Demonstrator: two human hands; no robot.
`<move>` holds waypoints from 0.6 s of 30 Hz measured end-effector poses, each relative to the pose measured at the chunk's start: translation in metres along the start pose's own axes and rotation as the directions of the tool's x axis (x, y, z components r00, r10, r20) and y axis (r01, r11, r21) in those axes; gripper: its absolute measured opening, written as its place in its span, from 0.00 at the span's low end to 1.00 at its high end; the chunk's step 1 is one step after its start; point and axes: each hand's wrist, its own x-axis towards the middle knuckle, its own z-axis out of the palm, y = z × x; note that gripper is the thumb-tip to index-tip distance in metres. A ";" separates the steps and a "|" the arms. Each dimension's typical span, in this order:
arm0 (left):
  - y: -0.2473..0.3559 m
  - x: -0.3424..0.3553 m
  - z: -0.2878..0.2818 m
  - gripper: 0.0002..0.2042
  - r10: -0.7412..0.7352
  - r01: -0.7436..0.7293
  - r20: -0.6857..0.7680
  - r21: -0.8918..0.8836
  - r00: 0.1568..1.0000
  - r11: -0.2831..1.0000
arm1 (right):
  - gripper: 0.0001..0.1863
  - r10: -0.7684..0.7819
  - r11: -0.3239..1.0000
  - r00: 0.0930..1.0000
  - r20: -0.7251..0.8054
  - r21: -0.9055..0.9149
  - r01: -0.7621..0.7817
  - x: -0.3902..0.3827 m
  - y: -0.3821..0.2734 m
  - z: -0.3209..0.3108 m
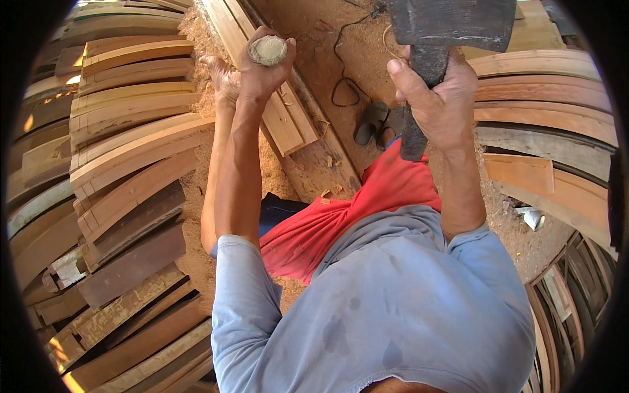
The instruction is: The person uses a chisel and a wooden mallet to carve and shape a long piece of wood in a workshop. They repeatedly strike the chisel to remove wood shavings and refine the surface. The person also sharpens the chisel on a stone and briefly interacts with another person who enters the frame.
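My left hand (265, 75) is wrapped round an upright round handle (267, 50), pale at its top, above a long pale board (291, 121). What lies at the handle's lower end is hidden. My right hand (436, 95) grips the dark handle of a heavy tool with a broad, dark, blocky head (452, 19), raised to the right. Behind my left forearm, another bare limb reaches up beside the board, its digits (216, 69) spread; I cannot tell whose it is.
Stacked timber pieces (131, 137) fill the left; more planks (544, 105) lie at the right. Sawdust and shavings cover the ground, with a dark cord (337, 65), dark sandals (373, 124) and a white scrap (534, 216). Red cloth (341, 229) lies over my lap.
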 end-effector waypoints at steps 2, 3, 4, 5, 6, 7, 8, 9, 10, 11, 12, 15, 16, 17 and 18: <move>-0.085 0.006 0.038 0.15 -0.149 0.171 0.085 -0.562 0.985 0.810 | 0.13 -0.034 0.999 0.999 0.020 0.015 0.034 0.005 -0.002 0.003; -0.099 0.008 0.048 0.16 -0.158 0.198 0.120 -0.627 0.980 0.753 | 0.13 -0.039 0.999 0.999 0.014 0.028 0.038 0.007 0.000 0.003; -0.094 0.013 0.049 0.16 -0.163 0.227 0.158 -0.686 0.974 0.691 | 0.13 -0.041 0.998 0.999 0.003 0.039 0.041 0.009 0.002 0.002; -0.089 0.012 0.048 0.16 -0.142 0.207 0.155 -0.580 0.978 0.788 | 0.12 -0.045 0.998 0.999 -0.006 0.051 0.045 0.011 0.003 0.002; -0.084 0.008 0.046 0.16 -0.122 0.181 0.155 -0.461 0.980 0.869 | 0.12 -0.017 0.999 1.000 -0.005 0.039 0.017 0.012 0.003 0.002; -0.065 0.008 0.037 0.17 -0.097 0.147 0.161 -0.334 0.982 0.931 | 0.11 0.013 1.000 1.000 -0.010 0.026 -0.013 0.014 0.001 0.001; -0.046 0.007 0.025 0.17 -0.075 0.108 0.167 -0.198 0.983 0.974 | 0.11 0.041 0.999 0.999 -0.012 0.016 -0.041 0.016 0.000 0.002; -0.034 0.006 0.015 0.18 -0.070 0.088 0.195 -0.081 0.978 0.993 | 0.10 0.014 1.000 1.000 -0.001 -0.025 -0.014 0.018 0.001 0.006; -0.023 0.004 0.004 0.19 -0.067 0.060 0.224 0.037 0.972 0.997 | 0.11 -0.014 0.998 1.000 0.011 -0.064 0.014 0.022 0.003 0.013; -0.013 0.003 -0.006 0.19 -0.085 0.051 0.270 0.133 0.959 0.990 | 0.11 -0.043 0.994 0.999 0.026 -0.102 0.045 0.025 0.003 0.021; -0.019 0.000 -0.001 0.18 -0.039 0.007 0.231 0.138 0.972 0.990 | 0.15 -0.035 0.974 0.996 0.083 -0.219 0.052 0.027 0.001 0.033; -0.052 -0.011 0.026 0.18 0.140 -0.138 0.043 -0.039 0.989 0.990 | 0.22 0.054 0.869 0.909 0.414 -0.467 0.161 0.036 0.031 0.071; -0.050 -0.009 0.025 0.21 0.168 -0.160 0.040 -0.161 0.985 0.974 | 0.22 0.054 0.865 0.903 0.427 -0.472 0.172 0.032 0.036 0.072; -0.051 -0.011 0.020 0.24 0.185 -0.170 0.030 -0.267 0.982 0.949 | 0.22 0.043 0.863 0.890 0.455 -0.466 0.196 0.029 0.039 0.076; -0.068 -0.013 0.032 0.26 0.099 -0.098 -0.015 -0.355 0.995 0.930 | 0.22 0.032 0.861 0.876 0.481 -0.459 0.220 0.029 0.037 0.079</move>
